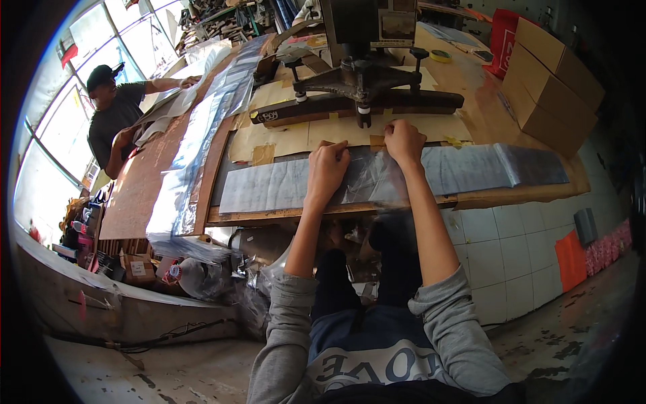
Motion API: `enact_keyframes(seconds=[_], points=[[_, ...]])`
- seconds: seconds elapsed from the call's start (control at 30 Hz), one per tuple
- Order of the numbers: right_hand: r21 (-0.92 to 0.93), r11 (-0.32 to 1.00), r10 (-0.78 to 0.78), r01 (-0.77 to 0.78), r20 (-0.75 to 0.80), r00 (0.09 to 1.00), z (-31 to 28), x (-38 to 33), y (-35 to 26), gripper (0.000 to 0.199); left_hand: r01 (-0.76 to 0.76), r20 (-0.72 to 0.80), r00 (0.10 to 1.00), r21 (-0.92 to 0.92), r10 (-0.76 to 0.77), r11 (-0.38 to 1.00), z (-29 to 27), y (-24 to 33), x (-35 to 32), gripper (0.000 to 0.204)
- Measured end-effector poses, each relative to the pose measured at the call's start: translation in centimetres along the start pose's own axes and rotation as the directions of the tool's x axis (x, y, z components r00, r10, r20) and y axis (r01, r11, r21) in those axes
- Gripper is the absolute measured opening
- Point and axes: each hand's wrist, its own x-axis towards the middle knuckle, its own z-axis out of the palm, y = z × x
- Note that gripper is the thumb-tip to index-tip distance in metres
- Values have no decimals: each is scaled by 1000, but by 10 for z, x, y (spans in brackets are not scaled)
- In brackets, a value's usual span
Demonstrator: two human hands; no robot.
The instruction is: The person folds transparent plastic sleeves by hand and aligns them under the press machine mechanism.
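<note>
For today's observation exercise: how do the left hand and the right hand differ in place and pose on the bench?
The left hand lies nearer the person, on the clear plastic sheet; the right hand reaches farther, at the sheet's far edge by the black press bar. The left hand looks curled; the right's fingers bend down. Both press the sheet.

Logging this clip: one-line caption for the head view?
Both hands, left and right, press clear plastic sheet flat on the workbench below a press.
</note>
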Motion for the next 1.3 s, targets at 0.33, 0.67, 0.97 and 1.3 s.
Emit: enact_keyframes(seconds=[0.33, 0.67, 0.97, 1.3], points=[[-16, 1000, -20, 20, -36, 999, 0, -1, -2, 21, -81, -70, 995, -50, 78, 995, 1, 3, -3, 23], [-28, 998, -51, 50, -24, 998, -3, -6, -3, 19, -85, -35, 996, -78, 82, 993, -1, 4, -7, 23], [-14, 999, -37, 37, -67, 997, -15, -12, -9, 14, -82, -25, 996, -88, 80, 993, -2, 1, -7, 26], [6, 999, -35, 35, -66, 997, -16, -16, -9, 13, -61, -29, 998, -95, 58, 994, -4, 5, -10, 23]])
